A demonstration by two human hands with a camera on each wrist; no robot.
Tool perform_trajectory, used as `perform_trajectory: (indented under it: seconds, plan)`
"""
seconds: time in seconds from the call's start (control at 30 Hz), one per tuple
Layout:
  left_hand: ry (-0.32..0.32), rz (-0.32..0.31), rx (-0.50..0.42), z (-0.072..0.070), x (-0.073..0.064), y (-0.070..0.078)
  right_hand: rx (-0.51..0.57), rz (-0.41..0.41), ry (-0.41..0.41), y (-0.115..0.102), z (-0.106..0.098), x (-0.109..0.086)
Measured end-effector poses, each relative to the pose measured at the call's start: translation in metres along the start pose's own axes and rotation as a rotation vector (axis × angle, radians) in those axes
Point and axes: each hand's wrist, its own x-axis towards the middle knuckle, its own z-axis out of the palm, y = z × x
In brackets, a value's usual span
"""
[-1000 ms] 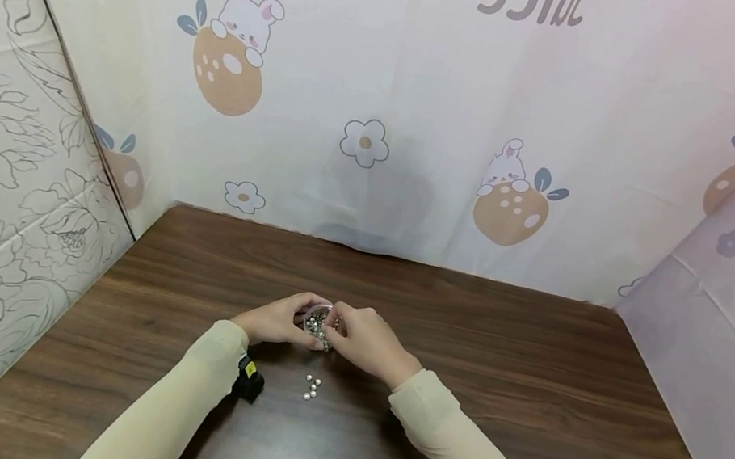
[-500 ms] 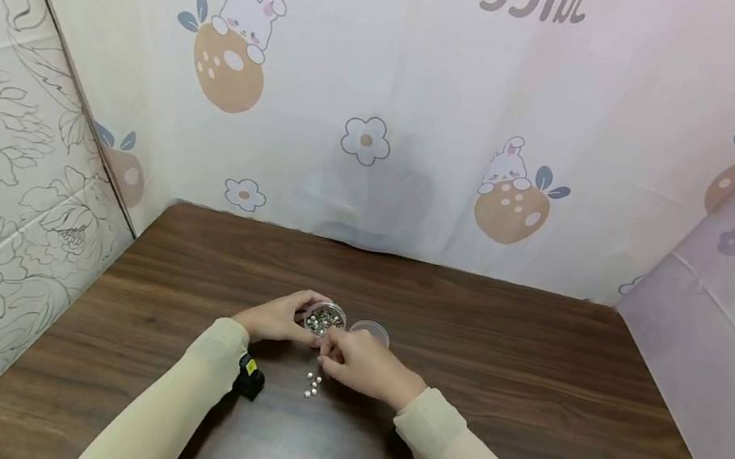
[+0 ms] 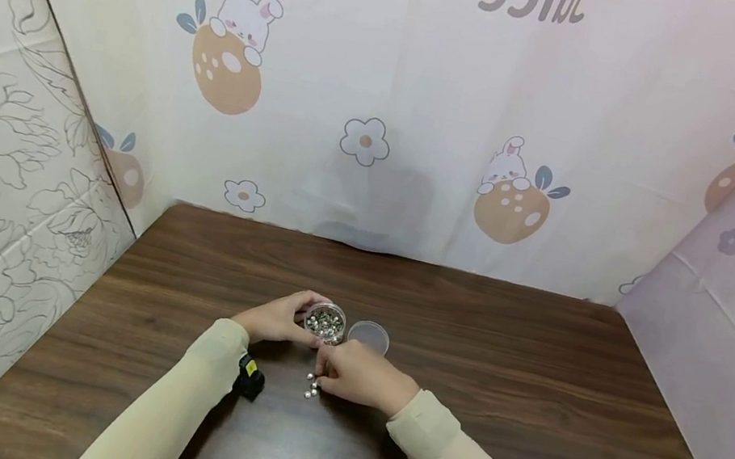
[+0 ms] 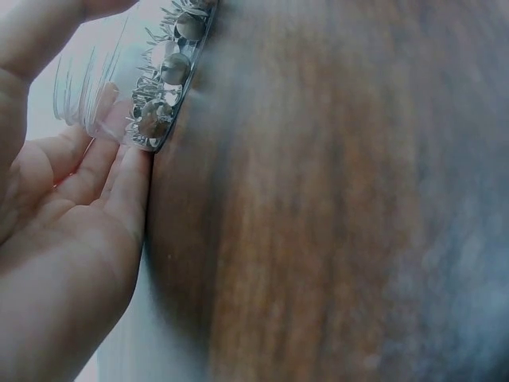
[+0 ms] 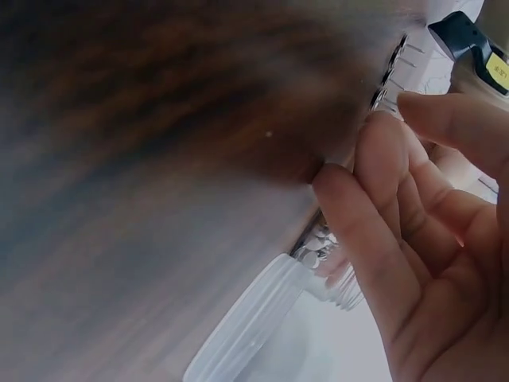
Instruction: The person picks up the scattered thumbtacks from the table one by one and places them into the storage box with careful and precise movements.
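Note:
My left hand [image 3: 278, 320] holds a small clear round jar [image 3: 342, 329] against the table, thumb on the near side and fingers on the far side. Silver thumbtacks [image 4: 175, 68] fill its bottom in the left wrist view. In front of the jar, several loose thumbtacks [image 3: 312, 393] stand on the table with pins upward. My right hand [image 3: 362, 376] is just right of them, low at the table, fingers curled. In the right wrist view its thumb and fingertips close in at a thumbtack [image 5: 379, 98] at the end of the row, partly hidden by the fingers.
A clear round lid [image 3: 369, 335] lies on the table right of the jar, behind my right hand. The black wrist camera [image 3: 250, 379] is at my left sleeve. The brown wooden table [image 3: 501, 351] meets a printed curtain [image 3: 426, 108] at the back.
My right hand has come out of the jar and moved toward me, down to the loose thumbtacks, uncovering the lid. My left hand keeps its hold on the jar.

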Motion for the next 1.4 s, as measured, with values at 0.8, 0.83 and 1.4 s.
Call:
perform_trajectory:
  seconds: [0.8, 0.83, 1.4]
  plan:
    - [0.000, 0.024, -0.009, 0.004, 0.000, 0.003, -0.037, -0.031, 0.005, -0.004, -0.001, -0.002]
    - [0.000, 0.022, -0.008, 0.004, 0.000, 0.004, -0.030, -0.029, 0.000, -0.003, -0.001, -0.002]
    - [-0.008, 0.013, -0.021, 0.002, 0.001, -0.001, 0.075, -0.024, -0.037, 0.005, -0.010, -0.004]
